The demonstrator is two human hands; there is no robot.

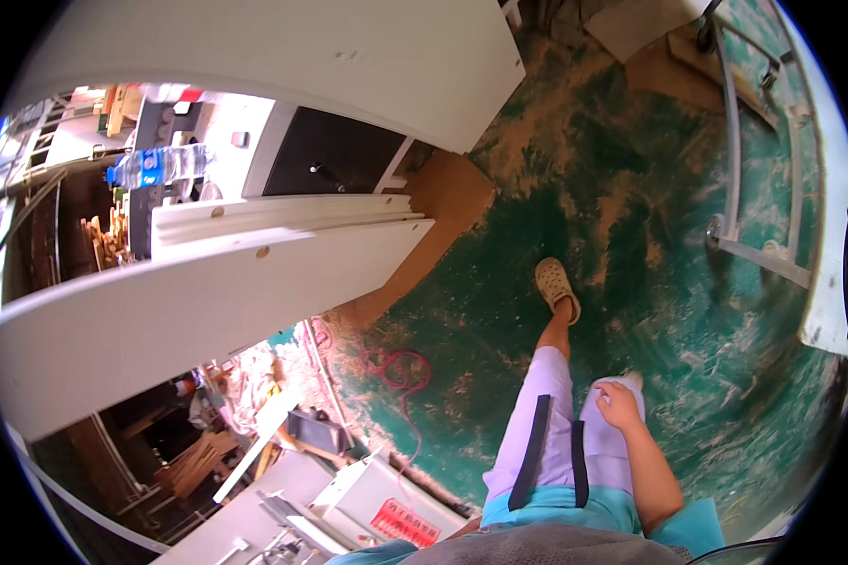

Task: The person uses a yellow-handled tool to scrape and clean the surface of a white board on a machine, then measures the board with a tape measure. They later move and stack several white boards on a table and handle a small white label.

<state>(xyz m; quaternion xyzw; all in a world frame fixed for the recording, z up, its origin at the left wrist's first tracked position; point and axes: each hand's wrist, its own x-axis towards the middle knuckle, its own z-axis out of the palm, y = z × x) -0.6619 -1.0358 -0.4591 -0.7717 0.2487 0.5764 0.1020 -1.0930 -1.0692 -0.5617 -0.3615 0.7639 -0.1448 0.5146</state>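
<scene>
My right hand (pixel 616 405) hangs in front of my right thigh, loosely curled and holding nothing that I can see. Its fingertips are close to the leg of my light purple trousers (pixel 528 414). My left hand is out of the picture; only a little of that arm shows at the lower edge. Two dark straps (pixel 535 447) hang down over the trousers. A beige clog (pixel 556 285) is on my forward foot, on the green floor (pixel 499 330), and the other foot is mostly hidden behind my right leg.
Long white panels (pixel 198 311) stand on edge at the left, with a larger white panel (pixel 349 66) beyond. A water bottle (pixel 165 166) lies among the clutter there. A pink hose (pixel 405 370) coils on the floor. At the right is a metal frame cart (pixel 731 141).
</scene>
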